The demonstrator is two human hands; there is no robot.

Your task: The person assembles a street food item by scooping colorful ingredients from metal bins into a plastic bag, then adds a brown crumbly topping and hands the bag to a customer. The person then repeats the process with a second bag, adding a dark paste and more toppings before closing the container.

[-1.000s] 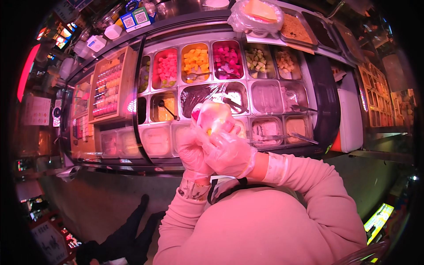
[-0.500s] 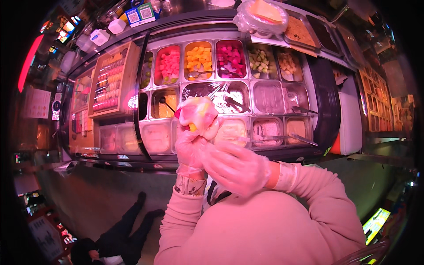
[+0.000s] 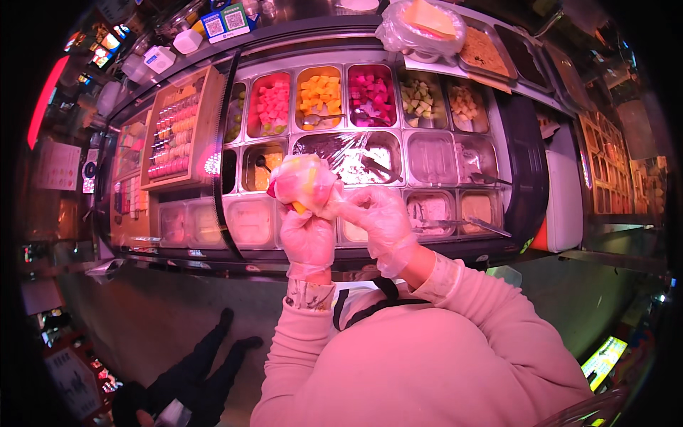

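In my gloved left hand (image 3: 307, 240) rests a soft, round, pale wrap (image 3: 304, 179) with yellow and pink fruit pieces showing through its thin skin. The fingers of that hand curl around it from below. My gloved right hand (image 3: 388, 226) is closed in a pinch on the right edge of the wrap, where the skin stretches toward the fingertips. Both hands are above the front rows of metal pans. Behind the wrap lies a pan covered in clear film (image 3: 341, 146), with a dark-handled utensil (image 3: 380, 169) on it.
Back pans hold pink cubes (image 3: 272, 101), yellow cubes (image 3: 319, 91), magenta cubes (image 3: 371, 96) and green pieces (image 3: 420, 99). Long utensils (image 3: 484, 225) lie across the front right pans. A wooden display box (image 3: 178, 132) stands left. Someone in dark clothes (image 3: 192, 370) is at lower left.
My right hand has swung up and forward from beneath the wrap to pinch its right edge. The wrap and my left hand have shifted slightly, the wrap leftward.
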